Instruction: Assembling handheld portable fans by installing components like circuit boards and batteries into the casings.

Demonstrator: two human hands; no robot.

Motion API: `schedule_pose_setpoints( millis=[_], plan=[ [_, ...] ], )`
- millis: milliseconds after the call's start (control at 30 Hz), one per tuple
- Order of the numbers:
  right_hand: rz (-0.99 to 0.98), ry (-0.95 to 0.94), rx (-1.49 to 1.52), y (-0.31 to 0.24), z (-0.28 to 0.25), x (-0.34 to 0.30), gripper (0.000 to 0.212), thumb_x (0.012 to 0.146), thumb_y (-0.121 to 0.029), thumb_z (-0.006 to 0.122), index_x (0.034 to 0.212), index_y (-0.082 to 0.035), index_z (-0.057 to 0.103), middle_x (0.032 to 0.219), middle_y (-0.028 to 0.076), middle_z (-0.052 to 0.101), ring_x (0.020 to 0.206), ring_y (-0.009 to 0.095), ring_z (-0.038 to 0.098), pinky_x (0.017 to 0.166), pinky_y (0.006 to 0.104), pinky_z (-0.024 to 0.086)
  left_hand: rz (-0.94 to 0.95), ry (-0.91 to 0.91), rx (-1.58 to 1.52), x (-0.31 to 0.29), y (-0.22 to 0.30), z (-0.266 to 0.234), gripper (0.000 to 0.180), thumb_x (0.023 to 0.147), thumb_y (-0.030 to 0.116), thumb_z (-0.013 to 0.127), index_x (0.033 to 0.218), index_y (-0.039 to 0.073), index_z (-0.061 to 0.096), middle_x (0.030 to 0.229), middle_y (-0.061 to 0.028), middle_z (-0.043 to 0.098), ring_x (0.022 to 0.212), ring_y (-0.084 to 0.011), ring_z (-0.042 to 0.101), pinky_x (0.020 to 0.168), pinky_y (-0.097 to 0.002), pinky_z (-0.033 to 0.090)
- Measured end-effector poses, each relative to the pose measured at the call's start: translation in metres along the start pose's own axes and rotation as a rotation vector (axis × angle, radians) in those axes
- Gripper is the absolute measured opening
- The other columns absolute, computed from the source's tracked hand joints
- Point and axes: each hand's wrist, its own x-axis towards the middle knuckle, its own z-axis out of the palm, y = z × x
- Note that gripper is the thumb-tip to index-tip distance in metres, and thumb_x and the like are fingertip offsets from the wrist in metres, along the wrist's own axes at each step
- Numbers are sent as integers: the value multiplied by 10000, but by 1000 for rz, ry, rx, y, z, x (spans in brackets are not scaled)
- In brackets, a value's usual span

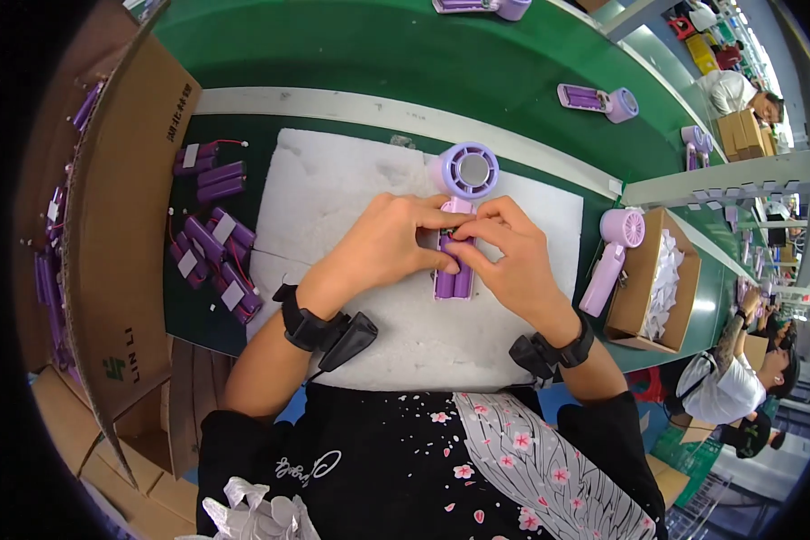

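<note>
A lilac handheld fan [471, 169] lies on a white foam sheet [396, 337], its round head pointing away from me. Its handle is uncovered, and a purple battery pack [452, 284] sits in the lower part. My left hand [382, 241] holds the handle from the left, fingers at the upper end and thumb beside the pack. From the right, my right hand [513, 256] has its thumb and forefinger pinched together over the middle of the handle. Whatever small part lies between those fingertips is hidden.
Several purple battery packs [220, 184] lie left of the foam, beside a large cardboard box [130, 225]. To the right are another lilac fan [606, 270] and a small box of white packets [643, 279]. Beyond a pale rail, a green conveyor belt [351, 54] carries opened fans.
</note>
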Motion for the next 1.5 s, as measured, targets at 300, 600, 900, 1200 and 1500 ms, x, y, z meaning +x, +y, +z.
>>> schedule_pose_setpoints(
  millis=[300, 600, 900, 1200, 1500],
  plan=[
    [-162, -169, -316, -13, -19, -9, 268, 711, -54, 759, 958, 5, 673, 1017, 123, 594, 926, 288, 579, 777, 355, 490, 167, 93, 39, 6, -13, 9, 592, 602, 105, 822, 1171, 124, 662, 1192, -153, 633, 842, -295, 667, 779, -343, 524],
    [-234, -218, -441, -21, -8, -30, 664, 660, -171, 811, 1187, 104, 516, 1250, 188, 512, 1108, 349, 496, 923, 414, 447, 130, 45, 43, 3, -9, 13, 522, 661, 85, 770, 1171, 121, 662, 1178, -146, 637, 827, -310, 646, 772, -348, 525],
    [-56, 348, -728, 30, -12, 42, 547, 742, -156, 759, 1196, 61, 544, 1267, 218, 526, 1102, 389, 530, 948, 414, 447, 109, 427, 201, -3, -3, -10, 471, 755, 84, 718, 1217, 114, 628, 1117, -170, 647, 945, -282, 629, 788, -349, 507],
    [329, 350, -580, 30, -93, -37, 631, 811, -230, 711, 1337, -7, 443, 1219, 240, 525, 1022, 399, 568, 869, 430, 474, -236, 435, 564, -78, 25, -103, 475, 734, -35, 665, 1202, -2, 591, 1166, -201, 615, 1090, -341, 584, 944, -353, 448],
    [641, 316, -640, 47, -59, -72, 701, 823, -141, 640, 1417, -39, 283, 1036, 237, 535, 908, 441, 589, 807, 473, 487, -421, 285, 757, -112, -44, -171, 603, 687, -94, 648, 1263, 61, 558, 1230, -135, 545, 1068, -260, 522, 924, -341, 436]
  ],
)
